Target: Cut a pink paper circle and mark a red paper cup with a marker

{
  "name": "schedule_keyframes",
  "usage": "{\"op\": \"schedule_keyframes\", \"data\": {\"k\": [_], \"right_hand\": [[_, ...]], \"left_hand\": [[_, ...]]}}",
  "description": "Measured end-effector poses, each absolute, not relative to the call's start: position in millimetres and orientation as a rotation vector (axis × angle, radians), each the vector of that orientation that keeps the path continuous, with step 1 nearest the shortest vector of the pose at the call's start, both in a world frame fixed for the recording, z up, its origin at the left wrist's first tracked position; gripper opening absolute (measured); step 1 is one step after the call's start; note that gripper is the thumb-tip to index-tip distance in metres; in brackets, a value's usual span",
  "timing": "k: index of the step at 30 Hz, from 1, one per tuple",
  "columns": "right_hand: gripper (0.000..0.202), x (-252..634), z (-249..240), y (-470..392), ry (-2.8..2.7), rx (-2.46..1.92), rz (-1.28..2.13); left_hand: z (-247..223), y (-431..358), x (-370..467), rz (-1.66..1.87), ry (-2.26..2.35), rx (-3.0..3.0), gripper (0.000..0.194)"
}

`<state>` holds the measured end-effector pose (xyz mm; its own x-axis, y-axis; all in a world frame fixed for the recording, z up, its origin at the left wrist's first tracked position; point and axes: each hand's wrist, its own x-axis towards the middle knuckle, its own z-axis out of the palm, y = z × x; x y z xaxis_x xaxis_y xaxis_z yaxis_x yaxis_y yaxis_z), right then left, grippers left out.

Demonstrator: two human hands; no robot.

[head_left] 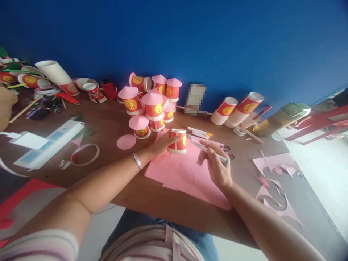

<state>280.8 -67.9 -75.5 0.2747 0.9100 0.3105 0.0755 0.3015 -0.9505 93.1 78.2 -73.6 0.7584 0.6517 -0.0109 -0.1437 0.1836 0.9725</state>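
Left hand (163, 145) laid against side of small red-and-white paper cup with gold emblem (178, 142), fingers spread along its wall, thumb side hidden; silver bangle (137, 161) on that wrist. Cup upside down on sheet of pink paper (187, 175), just left of right hand (216, 165), not touching it. Right hand closed round slim white pen with green end (210, 151), tip pointing left toward cup's base, hovering close over the pink sheet. Faint drawn circle visible on sheet between the two hands. Sheet flat on brown wooden surface (116, 123), near its front edge.

Behind cup: cluster of red cups topped with pink paper cones (152, 103), one loose pink paper disc (126, 141) to the left of it. Orange-capped glue stick (199, 132) just beyond cup. Scissors (227, 152) partly hidden behind right hand. Clear tape ring (85, 154) and white power strip (49, 144) well off to left. Pink paper offcuts (274, 181) at right. Two stacks of red cups lying on their sides (236, 108) against blue wall (190, 36).
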Motion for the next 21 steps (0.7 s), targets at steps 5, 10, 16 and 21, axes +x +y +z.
{"op": "schedule_keyframes", "data": {"k": [5,10,16,21], "right_hand": [[0.027,278,-72,-72,-1.379,-1.122,0.662],[0.010,268,-62,-80,-1.629,-1.160,0.344],[0.012,265,-58,-77,-1.800,-1.157,0.107],[0.016,262,-58,-72,-1.884,-1.079,0.113]], "left_hand": [[-71,78,94,0.569,0.429,1.278,0.042],[-73,78,93,0.569,0.429,1.266,0.048],[-80,77,93,0.520,0.416,1.236,0.056],[-88,78,91,0.510,0.438,1.273,0.059]]}}
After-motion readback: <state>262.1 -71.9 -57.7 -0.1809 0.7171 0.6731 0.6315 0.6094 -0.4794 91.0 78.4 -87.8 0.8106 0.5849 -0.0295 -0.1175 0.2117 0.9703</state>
